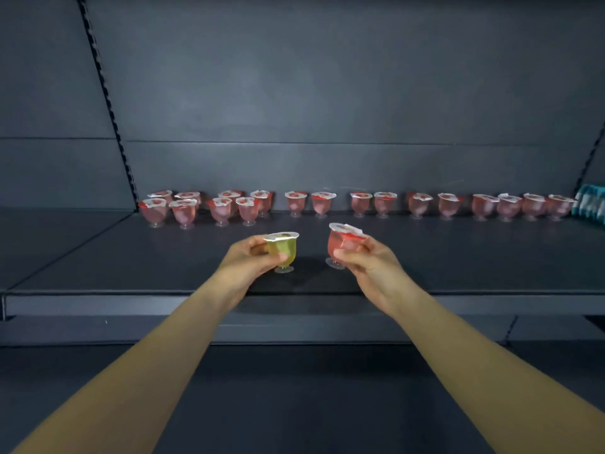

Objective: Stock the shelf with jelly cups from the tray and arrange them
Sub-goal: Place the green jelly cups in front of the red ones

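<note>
- Jelly cups, pink [360, 204]: row along the back of the shelf [131, 257], doubled to 2 deep at the left end only; roughly 20 placed.
- Left hand [248, 257]: fingers wrapped around a yellow-green jelly cup [282, 250], upright, over mid-shelf.
- Right hand [366, 260]: pinching a pink jelly cup [342, 245], tilted left, foot just off the shelf.
- Far right: blue-white packs [591, 204] beside the row.
- Status: back row looks filled; front rows mostly unfilled. Tray not in view.

Matt dark shelf [131, 257]; glossy clear-plastic jelly cups [360, 204], foil-like lids.
</note>
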Action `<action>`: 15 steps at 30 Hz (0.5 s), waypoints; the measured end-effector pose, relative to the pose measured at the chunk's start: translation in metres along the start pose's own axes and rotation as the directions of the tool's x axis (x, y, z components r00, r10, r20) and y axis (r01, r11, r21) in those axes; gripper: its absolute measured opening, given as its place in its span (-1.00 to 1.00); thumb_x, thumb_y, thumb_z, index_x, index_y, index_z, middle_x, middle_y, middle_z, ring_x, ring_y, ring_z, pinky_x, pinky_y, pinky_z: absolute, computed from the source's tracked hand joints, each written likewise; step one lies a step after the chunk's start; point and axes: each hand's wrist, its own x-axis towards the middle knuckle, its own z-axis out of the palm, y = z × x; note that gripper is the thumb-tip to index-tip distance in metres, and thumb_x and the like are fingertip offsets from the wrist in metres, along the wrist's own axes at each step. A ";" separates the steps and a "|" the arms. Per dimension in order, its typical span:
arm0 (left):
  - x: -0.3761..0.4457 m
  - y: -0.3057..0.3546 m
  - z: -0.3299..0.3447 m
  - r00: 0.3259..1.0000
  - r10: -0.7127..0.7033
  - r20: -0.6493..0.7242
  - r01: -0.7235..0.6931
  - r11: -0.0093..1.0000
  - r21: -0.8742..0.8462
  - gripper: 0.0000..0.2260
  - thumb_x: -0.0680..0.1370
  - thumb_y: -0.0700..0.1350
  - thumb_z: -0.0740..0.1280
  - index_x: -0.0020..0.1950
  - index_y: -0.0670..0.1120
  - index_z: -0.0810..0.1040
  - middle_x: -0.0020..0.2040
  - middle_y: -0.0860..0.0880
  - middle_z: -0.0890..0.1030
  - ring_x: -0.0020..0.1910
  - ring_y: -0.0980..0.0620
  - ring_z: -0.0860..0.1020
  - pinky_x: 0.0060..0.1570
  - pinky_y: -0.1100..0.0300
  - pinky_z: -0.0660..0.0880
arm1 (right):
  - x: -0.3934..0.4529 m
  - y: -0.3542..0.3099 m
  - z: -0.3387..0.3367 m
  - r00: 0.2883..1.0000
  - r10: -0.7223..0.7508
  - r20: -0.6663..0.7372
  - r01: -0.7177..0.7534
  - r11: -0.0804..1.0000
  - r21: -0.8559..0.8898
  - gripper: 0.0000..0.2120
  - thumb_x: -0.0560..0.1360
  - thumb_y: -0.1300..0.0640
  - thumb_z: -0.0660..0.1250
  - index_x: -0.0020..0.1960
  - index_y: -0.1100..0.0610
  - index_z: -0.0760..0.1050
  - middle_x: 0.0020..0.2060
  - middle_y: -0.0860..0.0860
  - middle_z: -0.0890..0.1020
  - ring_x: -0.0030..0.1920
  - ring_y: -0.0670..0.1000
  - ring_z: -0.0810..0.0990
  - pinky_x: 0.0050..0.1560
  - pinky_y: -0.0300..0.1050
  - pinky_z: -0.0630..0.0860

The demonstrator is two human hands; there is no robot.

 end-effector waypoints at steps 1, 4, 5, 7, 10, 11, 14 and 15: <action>0.012 -0.001 -0.010 0.999 0.007 -0.040 -0.006 0.999 0.049 -0.74 0.42 -0.34 0.44 0.05 -0.10 0.56 0.01 -0.07 0.65 0.04 0.01 0.61 0.16 0.19 0.50 | 0.015 0.009 0.007 1.000 0.001 -0.025 -0.003 0.997 -0.080 -0.62 0.38 0.42 0.41 0.17 0.23 0.52 0.03 0.04 0.64 0.04 0.00 0.62 0.19 -0.06 0.52; 0.045 -0.004 -0.035 0.990 0.025 -0.139 -0.008 0.992 0.123 -0.66 0.37 -0.34 0.48 0.10 -0.15 0.56 0.03 -0.08 0.65 0.01 0.03 0.60 0.16 0.18 0.48 | 0.059 0.029 0.030 0.989 -0.002 -0.145 -0.033 0.971 -0.237 -0.60 0.31 0.40 0.48 0.10 0.16 0.53 -0.02 0.05 0.67 0.05 0.04 0.63 0.25 0.00 0.48; 0.055 -0.006 -0.042 0.987 0.026 -0.159 -0.007 0.993 0.114 -0.65 0.37 -0.36 0.47 0.11 -0.17 0.55 0.03 -0.10 0.64 -0.04 0.05 0.60 0.08 0.23 0.49 | 0.074 0.034 0.038 0.984 -0.009 -0.177 -0.040 0.962 -0.271 -0.60 0.30 0.40 0.49 0.07 0.13 0.53 -0.05 0.05 0.67 0.02 0.03 0.63 0.22 -0.04 0.49; 0.072 -0.010 -0.052 0.983 0.026 -0.183 -0.011 0.997 0.082 -0.65 0.37 -0.40 0.45 0.11 -0.18 0.54 0.01 -0.10 0.64 -0.12 0.11 0.59 -0.16 0.40 0.49 | 0.102 0.042 0.052 0.978 -0.025 -0.207 -0.045 0.944 -0.328 -0.61 0.30 0.39 0.50 0.03 0.09 0.53 -0.10 0.01 0.66 -0.04 -0.01 0.62 0.14 -0.11 0.51; 0.092 -0.018 -0.058 0.978 0.030 -0.205 -0.015 0.997 0.073 -0.64 0.37 -0.39 0.46 0.12 -0.15 0.54 -0.01 -0.06 0.64 -0.11 0.13 0.59 -0.30 0.46 0.46 | 0.141 0.051 0.067 0.981 -0.057 -0.185 -0.017 0.926 -0.376 -0.62 0.32 0.43 0.47 0.04 0.11 0.53 -0.16 -0.02 0.64 -0.12 -0.04 0.62 0.00 -0.16 0.56; 0.097 -0.021 -0.059 0.978 0.032 -0.207 -0.016 0.997 0.081 -0.64 0.36 -0.37 0.47 0.11 -0.14 0.54 -0.02 -0.04 0.64 -0.09 0.12 0.59 -0.26 0.44 0.45 | 0.152 0.054 0.071 0.981 -0.068 -0.183 -0.009 0.921 -0.389 -0.62 0.32 0.44 0.46 0.05 0.12 0.53 -0.16 -0.03 0.64 -0.12 -0.03 0.62 -0.01 -0.16 0.57; 0.106 -0.026 -0.062 0.976 0.018 -0.216 0.001 0.996 0.088 -0.64 0.35 -0.32 0.49 0.09 -0.08 0.54 0.00 -0.02 0.64 -0.01 0.05 0.60 -0.07 0.31 0.45 | 0.180 0.061 0.078 0.979 -0.090 -0.181 0.007 0.910 -0.414 -0.62 0.33 0.44 0.46 0.07 0.14 0.54 -0.14 -0.02 0.64 -0.05 0.02 0.62 0.03 -0.11 0.57; 0.108 -0.027 -0.063 0.976 0.013 -0.218 0.006 0.996 0.086 -0.64 0.36 -0.31 0.50 0.09 -0.07 0.54 0.00 -0.02 0.64 0.01 0.04 0.60 -0.05 0.29 0.45 | 0.187 0.063 0.080 0.980 -0.088 -0.179 0.004 0.906 -0.424 -0.62 0.33 0.42 0.47 0.06 0.12 0.54 -0.14 -0.02 0.64 -0.02 0.04 0.62 0.07 -0.07 0.57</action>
